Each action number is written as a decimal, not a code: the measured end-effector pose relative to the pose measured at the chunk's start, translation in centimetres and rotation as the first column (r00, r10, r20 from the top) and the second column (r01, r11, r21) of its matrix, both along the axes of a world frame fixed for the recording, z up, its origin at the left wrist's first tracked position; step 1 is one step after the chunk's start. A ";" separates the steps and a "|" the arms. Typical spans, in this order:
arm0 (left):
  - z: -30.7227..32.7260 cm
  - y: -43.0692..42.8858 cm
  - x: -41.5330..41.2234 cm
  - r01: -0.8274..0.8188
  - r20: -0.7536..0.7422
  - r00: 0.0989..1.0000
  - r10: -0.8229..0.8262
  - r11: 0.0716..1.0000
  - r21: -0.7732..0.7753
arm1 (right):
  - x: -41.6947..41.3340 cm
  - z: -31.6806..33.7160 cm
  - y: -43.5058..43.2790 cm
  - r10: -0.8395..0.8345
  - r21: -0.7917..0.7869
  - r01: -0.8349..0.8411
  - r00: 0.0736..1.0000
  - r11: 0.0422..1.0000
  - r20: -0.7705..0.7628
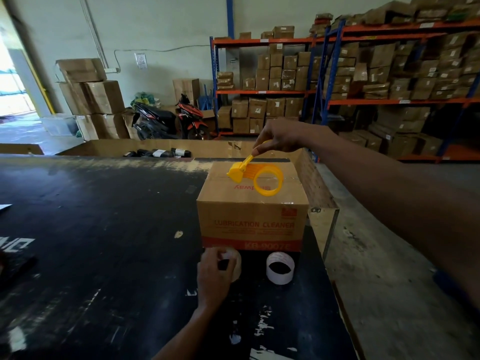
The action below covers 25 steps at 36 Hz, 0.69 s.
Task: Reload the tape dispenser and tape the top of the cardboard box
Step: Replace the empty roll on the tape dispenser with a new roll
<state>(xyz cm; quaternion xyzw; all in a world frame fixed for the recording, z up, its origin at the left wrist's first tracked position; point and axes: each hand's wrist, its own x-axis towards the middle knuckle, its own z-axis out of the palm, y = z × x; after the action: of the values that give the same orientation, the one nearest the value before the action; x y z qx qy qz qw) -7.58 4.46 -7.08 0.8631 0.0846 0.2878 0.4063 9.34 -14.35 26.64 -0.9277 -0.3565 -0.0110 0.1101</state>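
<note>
A worn black table (104,242) with scuffed white patches fills the left and the foreground. Beyond its far edge, stacked brown cartons (89,97) stand against the wall, and a black and red motorbike (179,119) is parked beside them.

Near the front of the table, the left hand (213,275) is wrapped around a roll of clear tape (231,265), fingers curled over its rim; the roll rests on the table, just in front of the cardboard box (250,219). Just to the right of that roll, an empty white tape core (280,267) stands on the table, apart from the hand.

The box sits closed on the table, printed "LUBRICATION CLEANER" in red on its near face. Above its top, the right hand (281,136) pinches the handle of a yellow tape dispenser (255,176) between fingertips, so the dispenser hangs with its ring over the box's top seam. Whether the dispenser touches the box cannot be told. The dispenser's ring holds no roll.

Behind and to the right, blue and orange shelves (324,100) are packed with brown cartons.
</note>
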 end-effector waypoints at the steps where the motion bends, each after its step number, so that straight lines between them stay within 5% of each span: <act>1: -0.5 0.8 -0.2 -0.044 -0.010 0.999 0.044 0.999 0.001 | 0.1 -0.2 0.1 0.006 0.009 -0.006 1.000 1.000 -0.009; 12: -0.7 2.4 0.7 0.010 -0.528 0.844 -0.099 0.986 -0.168 | -0.3 -0.6 1.4 -0.003 -0.031 0.001 0.999 1.000 -0.049; 25: 0.0 1.7 -0.1 0.110 -0.191 0.968 -0.164 0.957 -0.267 | 0.1 -1.5 0.6 -0.024 -0.014 0.023 0.999 1.000 -0.040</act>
<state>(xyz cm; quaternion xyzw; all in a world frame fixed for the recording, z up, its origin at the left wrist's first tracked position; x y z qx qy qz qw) -7.66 6.12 -7.11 0.8332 0.1033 0.1521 0.5215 9.49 -13.79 25.14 -0.9326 -0.3434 0.0089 0.1108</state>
